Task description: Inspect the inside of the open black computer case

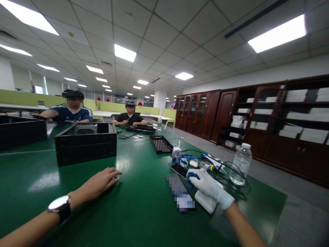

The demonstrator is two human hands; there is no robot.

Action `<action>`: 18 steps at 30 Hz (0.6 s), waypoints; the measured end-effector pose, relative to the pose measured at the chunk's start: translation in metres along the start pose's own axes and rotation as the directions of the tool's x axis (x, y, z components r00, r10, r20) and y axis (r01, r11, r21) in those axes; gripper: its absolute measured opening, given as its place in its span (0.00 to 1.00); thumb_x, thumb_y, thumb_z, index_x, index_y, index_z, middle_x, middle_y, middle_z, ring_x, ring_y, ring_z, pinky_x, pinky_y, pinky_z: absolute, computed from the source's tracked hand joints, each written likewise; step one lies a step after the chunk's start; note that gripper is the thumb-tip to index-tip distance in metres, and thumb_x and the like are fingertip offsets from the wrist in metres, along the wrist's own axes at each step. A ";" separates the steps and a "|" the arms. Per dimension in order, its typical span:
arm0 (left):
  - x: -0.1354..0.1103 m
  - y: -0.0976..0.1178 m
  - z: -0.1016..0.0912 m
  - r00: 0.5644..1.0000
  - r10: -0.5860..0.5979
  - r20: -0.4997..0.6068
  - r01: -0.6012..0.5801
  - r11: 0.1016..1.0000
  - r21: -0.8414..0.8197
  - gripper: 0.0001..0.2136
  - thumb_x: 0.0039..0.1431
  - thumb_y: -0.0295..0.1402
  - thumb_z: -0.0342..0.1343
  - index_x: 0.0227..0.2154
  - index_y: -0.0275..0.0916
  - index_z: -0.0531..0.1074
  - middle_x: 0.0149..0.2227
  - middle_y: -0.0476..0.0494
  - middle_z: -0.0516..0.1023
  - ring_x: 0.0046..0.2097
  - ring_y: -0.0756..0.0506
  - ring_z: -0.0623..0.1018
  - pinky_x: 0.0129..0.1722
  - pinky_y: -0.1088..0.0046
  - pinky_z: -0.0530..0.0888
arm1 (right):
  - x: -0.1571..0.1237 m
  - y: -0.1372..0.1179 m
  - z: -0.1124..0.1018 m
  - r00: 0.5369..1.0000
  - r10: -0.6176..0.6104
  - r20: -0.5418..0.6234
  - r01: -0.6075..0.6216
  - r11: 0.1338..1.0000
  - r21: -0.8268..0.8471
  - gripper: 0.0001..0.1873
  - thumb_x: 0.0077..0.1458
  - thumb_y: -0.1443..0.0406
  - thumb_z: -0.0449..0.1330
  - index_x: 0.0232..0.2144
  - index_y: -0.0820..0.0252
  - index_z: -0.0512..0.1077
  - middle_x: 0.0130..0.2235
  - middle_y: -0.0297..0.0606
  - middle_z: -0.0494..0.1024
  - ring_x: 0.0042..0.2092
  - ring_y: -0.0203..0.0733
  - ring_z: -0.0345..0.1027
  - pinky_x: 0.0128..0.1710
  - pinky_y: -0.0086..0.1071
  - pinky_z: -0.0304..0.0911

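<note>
My left hand [100, 181] is bare, with a watch on the wrist, and lies flat on the green table [144, 212], fingers stretched out, holding nothing. My right hand [209, 187] wears a white glove with blue fingertips. It rests on a white block-shaped object [205, 203] near the table's right edge, fingers curled over it; whether it grips it is unclear. A black phone [179, 169] lies just beyond that hand, and a blurred flat object [180, 193] lies to its left.
A black open case [86, 145] stands ahead left, another black box [22, 132] at far left. A black tray [160, 144], a small carton [176, 154], tangled cables [231, 171] and a water bottle [241, 164] sit at right. Two people sit at the far end. Wooden cabinets line the right wall.
</note>
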State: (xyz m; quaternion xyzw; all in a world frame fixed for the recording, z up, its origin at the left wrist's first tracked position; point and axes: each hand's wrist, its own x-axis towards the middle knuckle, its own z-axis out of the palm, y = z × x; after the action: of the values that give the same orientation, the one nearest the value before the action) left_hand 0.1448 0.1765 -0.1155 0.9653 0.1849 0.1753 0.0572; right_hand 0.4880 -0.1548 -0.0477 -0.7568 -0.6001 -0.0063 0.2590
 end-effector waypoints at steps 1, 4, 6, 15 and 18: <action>-0.005 0.005 0.005 1.000 0.020 0.004 -0.019 1.000 -0.020 0.20 0.71 0.48 0.44 0.57 0.50 0.72 0.54 0.42 0.75 0.53 0.41 0.77 0.53 0.64 0.75 | -0.001 -0.002 -0.001 1.000 -0.013 0.019 0.013 1.000 0.018 0.08 0.53 0.67 0.50 0.26 0.55 0.68 0.29 0.34 0.75 0.33 0.44 0.68 0.36 0.34 0.60; -0.017 0.009 0.018 0.998 0.049 -0.035 -0.051 0.997 -0.052 0.17 0.71 0.43 0.45 0.55 0.51 0.74 0.55 0.41 0.73 0.53 0.39 0.76 0.54 0.60 0.75 | -0.004 -0.006 -0.002 0.996 -0.054 0.065 0.049 0.996 0.071 0.07 0.51 0.66 0.50 0.25 0.56 0.67 0.30 0.34 0.74 0.34 0.43 0.67 0.37 0.34 0.61; -0.020 0.005 0.024 0.997 0.038 -0.061 -0.041 0.998 -0.048 0.17 0.71 0.40 0.45 0.54 0.50 0.75 0.53 0.40 0.73 0.50 0.39 0.77 0.51 0.59 0.76 | -0.004 -0.008 -0.001 0.992 -0.078 0.095 0.068 0.992 0.105 0.06 0.50 0.65 0.50 0.24 0.56 0.65 0.29 0.34 0.73 0.33 0.43 0.66 0.36 0.33 0.61; -0.026 0.005 0.031 0.988 0.023 -0.151 -0.026 0.999 -0.019 0.15 0.68 0.41 0.50 0.52 0.47 0.75 0.49 0.40 0.74 0.47 0.39 0.77 0.48 0.59 0.77 | -0.006 -0.010 0.011 0.972 -0.114 0.205 0.081 0.983 0.166 0.06 0.46 0.70 0.51 0.22 0.56 0.65 0.27 0.32 0.74 0.30 0.40 0.67 0.32 0.30 0.61; -0.027 0.009 0.029 0.988 0.019 -0.152 -0.023 0.999 -0.026 0.15 0.68 0.42 0.50 0.52 0.48 0.75 0.48 0.42 0.75 0.47 0.39 0.77 0.48 0.59 0.76 | -0.008 -0.015 0.013 0.969 -0.087 0.231 0.058 0.990 0.128 0.08 0.47 0.70 0.51 0.23 0.56 0.69 0.28 0.33 0.77 0.29 0.41 0.68 0.31 0.31 0.61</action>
State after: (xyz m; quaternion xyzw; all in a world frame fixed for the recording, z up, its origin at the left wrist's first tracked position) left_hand 0.1347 0.1568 -0.1492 0.9502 0.1762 0.2513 0.0545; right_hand 0.4679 -0.1543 -0.0559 -0.7128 -0.6532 0.1103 0.2307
